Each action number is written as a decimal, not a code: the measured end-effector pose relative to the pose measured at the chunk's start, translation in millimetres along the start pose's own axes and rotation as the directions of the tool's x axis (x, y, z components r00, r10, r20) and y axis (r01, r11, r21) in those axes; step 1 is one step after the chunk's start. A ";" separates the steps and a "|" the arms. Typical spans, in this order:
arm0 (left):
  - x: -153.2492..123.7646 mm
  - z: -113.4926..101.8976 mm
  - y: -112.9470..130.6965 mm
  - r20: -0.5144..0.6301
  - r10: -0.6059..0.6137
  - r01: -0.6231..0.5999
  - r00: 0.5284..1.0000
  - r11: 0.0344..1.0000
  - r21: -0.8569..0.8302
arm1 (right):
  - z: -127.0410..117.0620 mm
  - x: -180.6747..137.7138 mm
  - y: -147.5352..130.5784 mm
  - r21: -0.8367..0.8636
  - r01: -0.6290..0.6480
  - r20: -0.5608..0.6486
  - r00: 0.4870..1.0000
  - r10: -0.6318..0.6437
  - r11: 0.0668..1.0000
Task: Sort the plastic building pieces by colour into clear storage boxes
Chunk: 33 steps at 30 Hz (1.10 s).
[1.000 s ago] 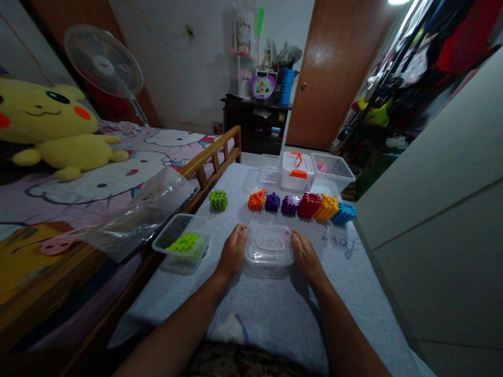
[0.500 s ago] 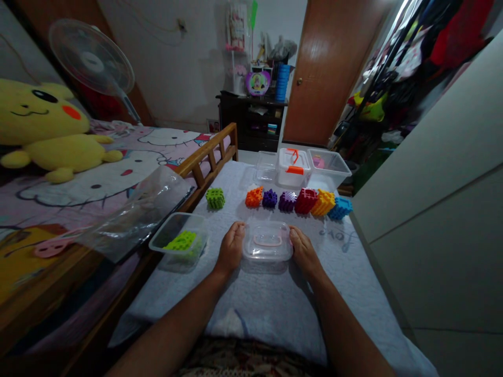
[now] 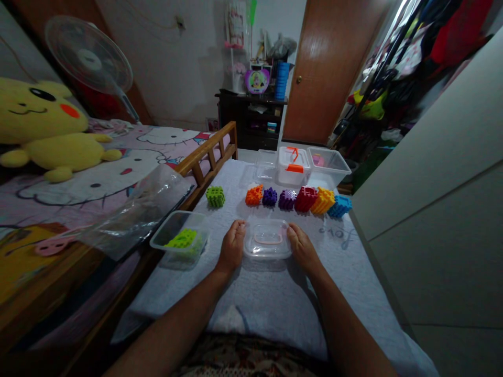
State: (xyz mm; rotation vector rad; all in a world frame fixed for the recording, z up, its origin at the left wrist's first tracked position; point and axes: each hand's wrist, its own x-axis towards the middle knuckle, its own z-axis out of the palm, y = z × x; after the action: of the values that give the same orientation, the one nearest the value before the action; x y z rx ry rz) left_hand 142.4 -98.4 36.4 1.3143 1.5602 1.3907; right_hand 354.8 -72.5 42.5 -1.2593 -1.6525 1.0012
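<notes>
A clear plastic container with its lid on stands on the cloth in front of me. My left hand grips its left side, thumb near the lid's corner. On the opposite side my right hand holds the lid's edge, fingers partly hidden. Beyond the container runs a row of interlocking plastic blocks: orange, small purple, larger purple, red, yellow and blue. A green block stack sits apart to their left. Left of my hands, an open clear tub contains lime green pieces.
Behind the blocks stand a white lidded box with orange clips and an open clear bin. A wooden bed rail borders the table's left side, with a plastic bag over it. A white cabinet rises at right.
Both hands stay on the sides of the clear container. The right hand's fingers have shifted slightly to the left along the lid's edge; the blocks and tub have not moved.
</notes>
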 end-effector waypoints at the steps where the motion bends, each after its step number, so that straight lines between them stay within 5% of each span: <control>1: -0.2 0.1 0.2 -0.002 0.006 -0.006 1.000 1.000 -0.002 | 0.3 0.0 0.0 0.000 0.005 -0.007 1.000 -0.005 1.000; 6: -1.0 -0.4 2.4 -0.002 -0.003 0.003 1.000 1.000 -0.009 | -0.2 -4.7 -6.1 0.069 -0.016 -0.021 1.000 0.018 0.997; 12: 2.1 -3.3 -0.5 0.009 -0.025 0.025 1.000 0.999 -0.032 | -4.9 -12.1 -16.0 0.256 -0.285 0.086 0.958 0.272 0.924; 16: 4.1 -7.5 -6.5 0.019 -0.031 0.030 0.999 0.999 0.026 | -4.6 -10.4 -13.9 0.231 -0.297 0.091 0.955 0.283 0.926; 20: 4.2 -10.5 -8.3 0.020 0.029 -0.031 0.999 0.995 0.091 | -6.2 -7.4 -6.5 0.050 -0.143 -0.102 0.984 0.148 0.988; 23: 3.6 -10.5 -7.9 0.001 0.042 -0.041 0.999 0.996 0.077 | -10.2 -8.7 -10.1 -0.164 0.055 -0.262 0.960 -0.097 0.985; 27: 1.9 -9.1 -7.2 0.033 0.016 -0.017 0.999 1.000 0.022 | -10.8 -15.2 -31.2 -0.399 0.335 -0.030 0.926 -0.377 0.854; 33: 0.1 -8.8 -1.8 0.080 0.002 -0.001 0.997 1.000 -0.017 | -6.3 -13.8 -48.9 -0.472 0.428 0.166 0.902 -0.399 0.771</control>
State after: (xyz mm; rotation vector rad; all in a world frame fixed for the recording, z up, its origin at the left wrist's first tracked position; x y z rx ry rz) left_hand 133.8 -100.9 36.5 1.3452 1.4919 1.3326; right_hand 346.8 -94.4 88.1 -1.0996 -2.2040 0.3406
